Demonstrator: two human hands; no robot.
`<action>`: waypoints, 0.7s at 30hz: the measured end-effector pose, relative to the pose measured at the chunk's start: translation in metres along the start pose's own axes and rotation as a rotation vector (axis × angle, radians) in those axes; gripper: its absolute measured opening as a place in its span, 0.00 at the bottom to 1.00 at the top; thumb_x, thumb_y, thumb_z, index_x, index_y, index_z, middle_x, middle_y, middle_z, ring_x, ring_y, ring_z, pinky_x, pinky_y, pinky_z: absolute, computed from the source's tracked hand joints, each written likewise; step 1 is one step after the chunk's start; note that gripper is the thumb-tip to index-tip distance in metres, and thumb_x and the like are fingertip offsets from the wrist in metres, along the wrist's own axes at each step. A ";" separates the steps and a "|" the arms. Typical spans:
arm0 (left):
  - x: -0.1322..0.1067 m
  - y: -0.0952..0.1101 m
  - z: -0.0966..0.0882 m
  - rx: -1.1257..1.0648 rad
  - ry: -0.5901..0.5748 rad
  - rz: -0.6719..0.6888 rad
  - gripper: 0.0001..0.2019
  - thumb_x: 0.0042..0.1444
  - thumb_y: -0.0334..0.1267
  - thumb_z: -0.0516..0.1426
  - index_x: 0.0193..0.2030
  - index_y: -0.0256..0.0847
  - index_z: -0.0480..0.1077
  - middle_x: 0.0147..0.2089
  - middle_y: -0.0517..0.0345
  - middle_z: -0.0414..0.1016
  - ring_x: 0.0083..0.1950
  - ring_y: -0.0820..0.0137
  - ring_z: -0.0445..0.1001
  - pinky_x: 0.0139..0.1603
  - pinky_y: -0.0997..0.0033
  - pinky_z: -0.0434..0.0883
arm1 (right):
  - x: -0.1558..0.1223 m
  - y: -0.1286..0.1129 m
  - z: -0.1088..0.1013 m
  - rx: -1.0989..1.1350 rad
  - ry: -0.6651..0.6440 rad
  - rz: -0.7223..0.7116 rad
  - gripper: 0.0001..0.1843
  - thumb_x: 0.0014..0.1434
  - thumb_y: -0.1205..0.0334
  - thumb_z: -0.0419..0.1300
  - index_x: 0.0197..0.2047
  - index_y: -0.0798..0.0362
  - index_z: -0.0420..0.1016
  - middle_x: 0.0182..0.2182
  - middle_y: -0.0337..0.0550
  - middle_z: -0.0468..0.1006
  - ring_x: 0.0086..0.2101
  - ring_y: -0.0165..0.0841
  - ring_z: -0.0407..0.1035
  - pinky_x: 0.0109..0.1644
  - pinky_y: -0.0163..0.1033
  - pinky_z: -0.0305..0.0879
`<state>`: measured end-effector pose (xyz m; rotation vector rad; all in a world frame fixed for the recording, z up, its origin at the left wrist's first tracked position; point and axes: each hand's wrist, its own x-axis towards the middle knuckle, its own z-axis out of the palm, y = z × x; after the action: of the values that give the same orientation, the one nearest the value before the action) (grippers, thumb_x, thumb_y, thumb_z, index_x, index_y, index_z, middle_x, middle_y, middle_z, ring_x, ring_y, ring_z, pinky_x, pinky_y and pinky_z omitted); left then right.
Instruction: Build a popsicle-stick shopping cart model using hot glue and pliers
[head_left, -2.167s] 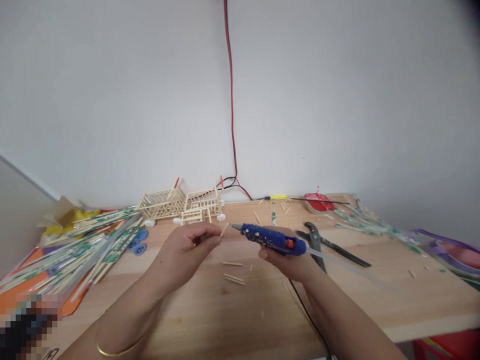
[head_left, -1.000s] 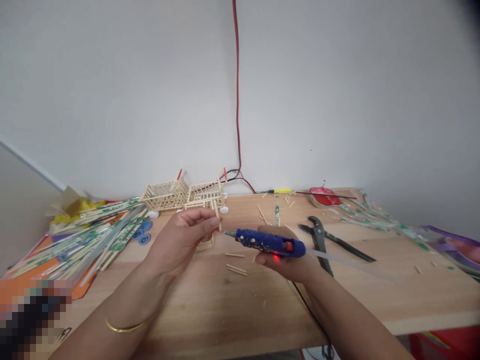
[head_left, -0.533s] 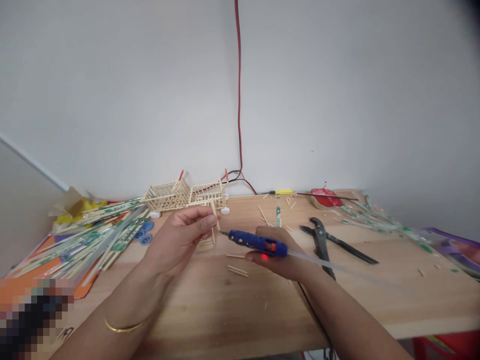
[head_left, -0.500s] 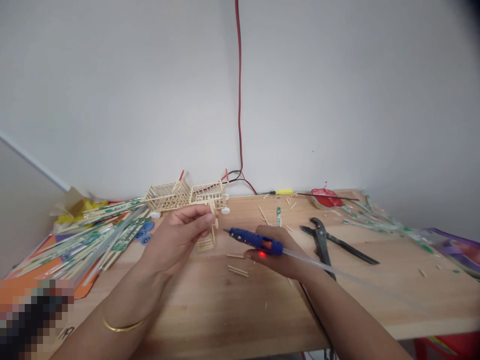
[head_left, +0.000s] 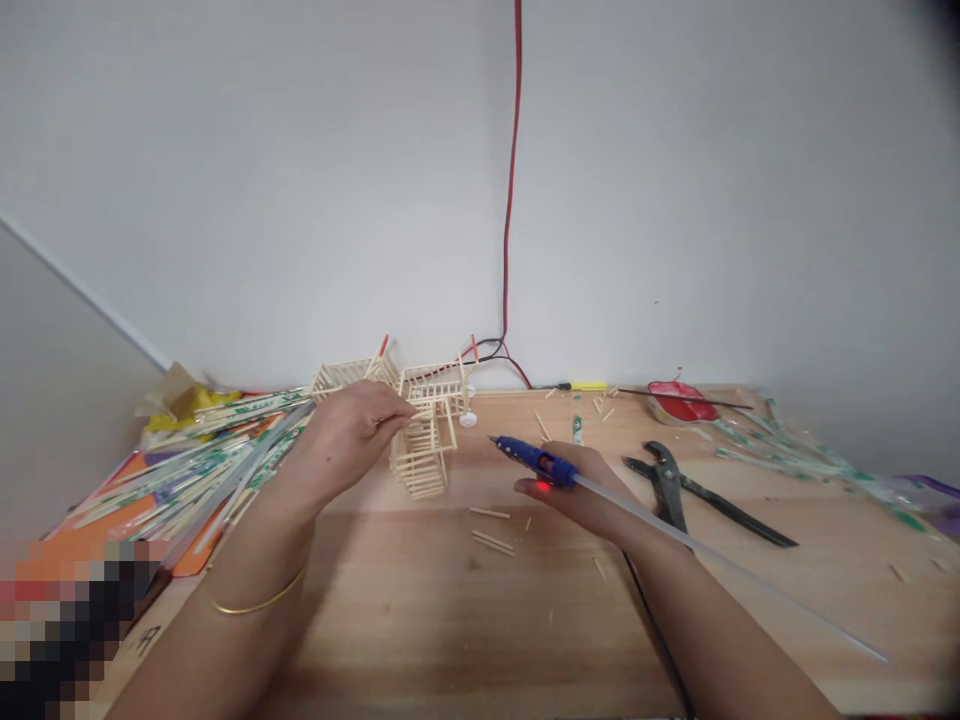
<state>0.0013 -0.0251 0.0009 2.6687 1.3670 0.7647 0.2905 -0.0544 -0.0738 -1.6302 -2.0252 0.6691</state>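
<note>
Wooden stick frame (head_left: 420, 472), its long axis seemingly running toward the person, sits just right of the nearer left hand (head_left: 341, 435), which pinches what looks like a short stick (head_left: 414, 414), while the right hand (head_left: 571, 507), farther off, wraps a blue glue gun (head_left: 517, 454).

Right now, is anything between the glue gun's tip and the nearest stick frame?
Nothing visible stands between the glue gun in the right grip and the stick frame. The left grip overlaps the stick frame's far left corner in view, away from the glue gun.
</note>
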 end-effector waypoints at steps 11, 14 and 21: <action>0.003 0.001 0.013 0.370 -0.106 0.006 0.12 0.60 0.33 0.52 0.35 0.39 0.78 0.33 0.51 0.75 0.38 0.63 0.70 0.40 0.65 0.65 | 0.001 0.008 0.002 0.036 -0.025 -0.010 0.17 0.51 0.45 0.61 0.26 0.51 0.67 0.24 0.36 0.71 0.26 0.32 0.66 0.29 0.34 0.56; 0.002 0.002 0.013 0.412 -0.106 -0.001 0.12 0.60 0.33 0.52 0.33 0.39 0.77 0.31 0.51 0.74 0.36 0.63 0.69 0.38 0.65 0.64 | 0.002 0.009 0.002 0.034 -0.037 -0.012 0.16 0.51 0.46 0.61 0.29 0.51 0.70 0.24 0.37 0.71 0.27 0.33 0.67 0.30 0.35 0.58; 0.004 0.004 0.016 0.441 -0.111 0.028 0.11 0.60 0.32 0.53 0.32 0.39 0.77 0.30 0.51 0.75 0.37 0.62 0.70 0.37 0.65 0.63 | 0.002 0.006 -0.002 0.056 -0.056 -0.010 0.15 0.52 0.46 0.61 0.33 0.50 0.73 0.25 0.37 0.71 0.28 0.34 0.67 0.30 0.35 0.59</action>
<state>0.0134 -0.0214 -0.0098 2.9988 1.6336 0.3370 0.2956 -0.0515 -0.0761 -1.5851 -2.0340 0.7692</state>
